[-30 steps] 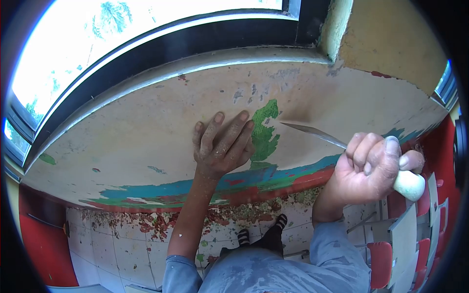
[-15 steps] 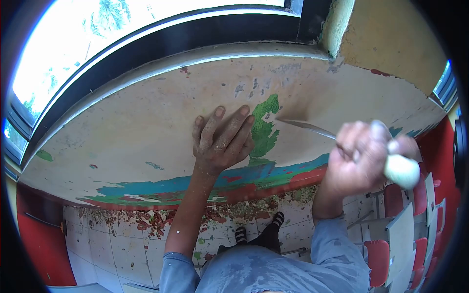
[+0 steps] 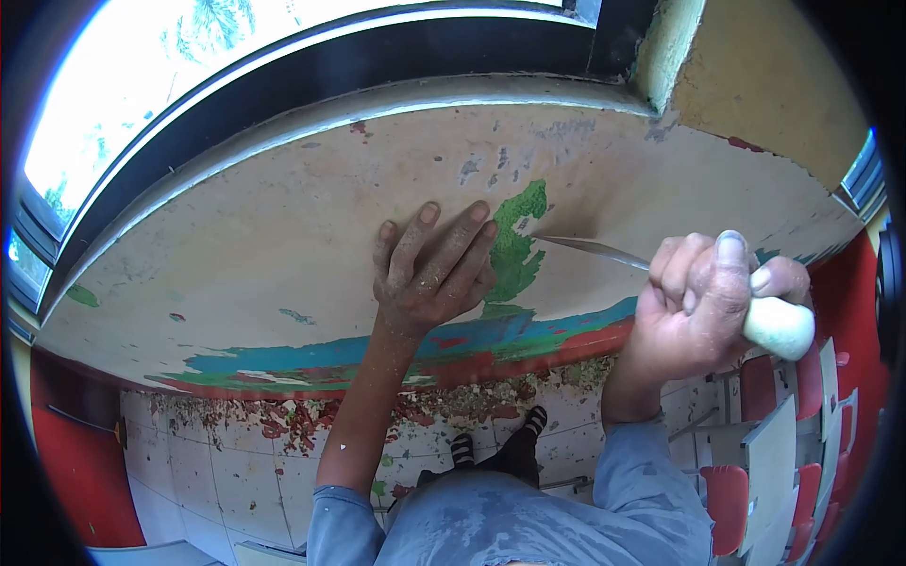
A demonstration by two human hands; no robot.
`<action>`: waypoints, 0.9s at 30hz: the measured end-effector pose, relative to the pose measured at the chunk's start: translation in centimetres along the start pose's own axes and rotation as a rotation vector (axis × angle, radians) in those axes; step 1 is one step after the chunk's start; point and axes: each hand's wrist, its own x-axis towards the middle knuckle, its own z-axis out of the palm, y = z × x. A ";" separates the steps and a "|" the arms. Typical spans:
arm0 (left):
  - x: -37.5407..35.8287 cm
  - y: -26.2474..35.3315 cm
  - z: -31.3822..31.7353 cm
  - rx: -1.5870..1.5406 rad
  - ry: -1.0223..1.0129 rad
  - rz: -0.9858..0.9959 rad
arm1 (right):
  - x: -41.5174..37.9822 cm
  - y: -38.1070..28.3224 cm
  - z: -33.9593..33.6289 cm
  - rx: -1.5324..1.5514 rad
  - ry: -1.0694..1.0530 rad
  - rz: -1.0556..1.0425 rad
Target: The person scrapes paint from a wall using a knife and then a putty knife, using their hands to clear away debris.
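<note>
The right hand [image 3: 703, 307] is closed in a full fist around the pale, rounded handle [image 3: 780, 326] of a scraper, whose butt end protrudes past the thumb side. The thin metal blade [image 3: 590, 248] runs from the fist up and to the left, its tip resting against the wall [image 3: 283, 245] at the right edge of a green paint patch [image 3: 514, 250]. The blade appears narrow and slightly flexible; its edge is too fine in this view to judge sharpness.

The left hand [image 3: 432, 269] lies flat and open on the wall, fingers spread and pointing upward, just to the left of the green patch and touching its border. It holds nothing.

Handling assessment: the scraper looks light, with a smooth handle that could slip in a dusty palm; the present full-fist hold near the blade end of the handle is judged the sound place to take it. The blade is likely springy and would bend if loaded sideways. The remaining paint seems brittle and flakes rather than peels.

A band of blue, green and red paint [image 3: 491, 344] remains along the lower wall. Paint flakes [image 3: 311, 420] litter the tiled floor [image 3: 198, 472]. A window frame [image 3: 377, 57] stands above the worked area.
</note>
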 end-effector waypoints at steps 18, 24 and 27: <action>0.0 0.0 0.0 0.017 0.009 0.001 | -0.4 1.1 -0.9 0.069 -0.072 -0.076; -0.2 0.1 0.0 0.010 -0.004 -0.014 | -0.5 0.7 -0.4 0.121 -0.008 -0.049; 0.0 -0.1 0.0 0.009 0.011 0.000 | -0.1 0.3 -0.4 0.151 -0.093 -0.074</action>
